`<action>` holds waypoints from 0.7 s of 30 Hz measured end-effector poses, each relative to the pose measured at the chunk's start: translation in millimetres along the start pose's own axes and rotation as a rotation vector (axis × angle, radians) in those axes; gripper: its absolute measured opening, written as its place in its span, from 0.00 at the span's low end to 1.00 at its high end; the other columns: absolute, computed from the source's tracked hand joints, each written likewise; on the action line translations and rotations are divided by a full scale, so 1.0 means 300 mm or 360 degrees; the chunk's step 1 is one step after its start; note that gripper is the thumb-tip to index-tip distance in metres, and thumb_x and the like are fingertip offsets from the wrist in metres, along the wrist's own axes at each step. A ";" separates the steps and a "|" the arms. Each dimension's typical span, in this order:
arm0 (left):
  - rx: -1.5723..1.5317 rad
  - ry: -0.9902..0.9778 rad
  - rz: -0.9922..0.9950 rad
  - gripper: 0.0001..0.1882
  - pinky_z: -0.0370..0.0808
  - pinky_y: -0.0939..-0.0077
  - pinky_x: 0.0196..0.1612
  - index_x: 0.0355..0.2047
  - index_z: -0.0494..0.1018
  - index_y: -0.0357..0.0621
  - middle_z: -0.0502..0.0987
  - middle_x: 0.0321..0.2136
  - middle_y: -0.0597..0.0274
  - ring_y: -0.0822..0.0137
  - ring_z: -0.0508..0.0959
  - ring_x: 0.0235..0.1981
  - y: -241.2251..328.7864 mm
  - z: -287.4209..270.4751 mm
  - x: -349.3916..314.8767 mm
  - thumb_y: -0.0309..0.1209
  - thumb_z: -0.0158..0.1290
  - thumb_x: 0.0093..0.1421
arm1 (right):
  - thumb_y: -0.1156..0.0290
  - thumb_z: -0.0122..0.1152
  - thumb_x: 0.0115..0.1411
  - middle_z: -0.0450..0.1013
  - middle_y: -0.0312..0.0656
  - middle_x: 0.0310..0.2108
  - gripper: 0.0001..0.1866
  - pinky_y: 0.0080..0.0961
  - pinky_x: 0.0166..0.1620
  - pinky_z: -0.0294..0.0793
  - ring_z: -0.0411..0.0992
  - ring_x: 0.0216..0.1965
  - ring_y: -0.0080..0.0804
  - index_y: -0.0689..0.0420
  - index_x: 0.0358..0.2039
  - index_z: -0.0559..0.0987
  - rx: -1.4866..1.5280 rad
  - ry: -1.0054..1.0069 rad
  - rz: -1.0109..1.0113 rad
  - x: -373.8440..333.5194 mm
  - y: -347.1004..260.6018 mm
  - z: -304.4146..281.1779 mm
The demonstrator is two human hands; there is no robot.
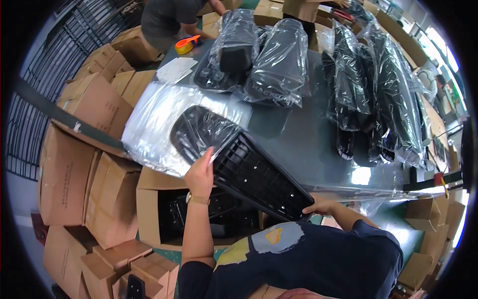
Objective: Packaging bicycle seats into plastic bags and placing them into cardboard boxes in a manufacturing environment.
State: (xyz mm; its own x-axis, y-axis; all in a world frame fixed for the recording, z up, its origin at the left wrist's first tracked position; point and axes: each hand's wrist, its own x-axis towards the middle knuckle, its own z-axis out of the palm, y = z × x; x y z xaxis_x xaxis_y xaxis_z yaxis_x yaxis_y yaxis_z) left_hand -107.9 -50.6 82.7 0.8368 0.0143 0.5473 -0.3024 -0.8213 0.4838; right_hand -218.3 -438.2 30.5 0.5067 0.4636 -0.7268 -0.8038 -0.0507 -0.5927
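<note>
A long black plastic panel (264, 177) with a ribbed underside and several pale fasteners lies slanted before me, over the near edge of the table. A clear plastic bag (199, 132) covers its far rounded end. My left hand (200, 174) is closed on the mouth of the bag, against the panel's left side. At the panel's near right end, my right hand (319, 205) grips the corner between thumb and fingers. Under the bagged end is a stack of flat clear plastic bags (154, 129).
Bagged black panels (279, 65) lie at the back of the table (313, 129), and more bagged black parts (378, 94) at right. An orange tape dispenser (187, 45) sits at the far left. Below is an open carton (149, 209) of black parts; cartons (69, 174) crowd the left. Another person (167, 22) stands behind.
</note>
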 end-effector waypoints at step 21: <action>-0.0642 0.0554 0.0161 0.09 0.74 0.78 0.33 0.35 0.77 0.42 0.79 0.30 0.58 0.66 0.79 0.29 0.367 -0.387 0.230 0.31 0.50 0.60 | 0.80 0.63 0.47 0.70 0.40 0.45 0.35 0.22 0.50 0.66 0.68 0.45 0.25 0.64 0.56 0.62 -0.0204 0.0427 -0.1162 -0.043 0.082 0.366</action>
State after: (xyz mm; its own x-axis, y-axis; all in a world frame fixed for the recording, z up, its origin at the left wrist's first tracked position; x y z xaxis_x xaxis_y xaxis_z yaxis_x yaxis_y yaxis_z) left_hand -136.5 -73.9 253.0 0.6146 0.1907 0.7655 -0.5822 -0.5451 0.6033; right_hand -278.8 -348.2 63.4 0.9637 0.1905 -0.1873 -0.2045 0.0752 -0.9760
